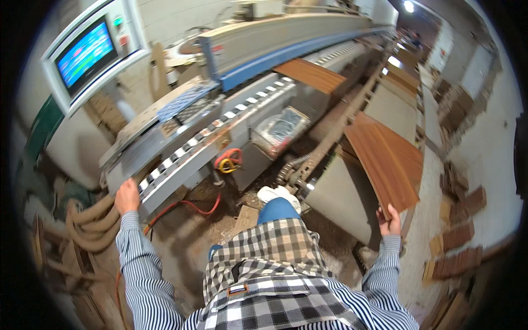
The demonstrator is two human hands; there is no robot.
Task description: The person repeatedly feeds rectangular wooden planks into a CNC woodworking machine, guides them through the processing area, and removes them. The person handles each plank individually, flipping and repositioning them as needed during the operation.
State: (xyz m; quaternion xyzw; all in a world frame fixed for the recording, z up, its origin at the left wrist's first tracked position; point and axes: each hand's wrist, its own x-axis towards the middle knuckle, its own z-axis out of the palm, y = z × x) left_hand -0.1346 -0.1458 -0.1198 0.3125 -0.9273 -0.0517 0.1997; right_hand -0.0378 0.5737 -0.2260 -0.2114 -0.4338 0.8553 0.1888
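Observation:
My left hand (127, 195) is closed at the near end of the machine's grey roller rail (206, 146); what its fingers hold, if anything, is hidden. With my right hand (389, 220) I grip the near corner of a reddish-brown wood-grain panel (385, 162), which lies slanted over the conveyor belt (341, 203) on my right. Another wood-grain board (312, 75) rests farther along the rail, by the blue-edged machine beam (283, 49).
A control screen (82, 55) stands upper left, thick hoses (93, 231) below it. A red hose (203, 210) crosses the floor near my feet. Stacked wood pieces (451, 264) lie along the right wall. A distant person (415, 39) is at the far end.

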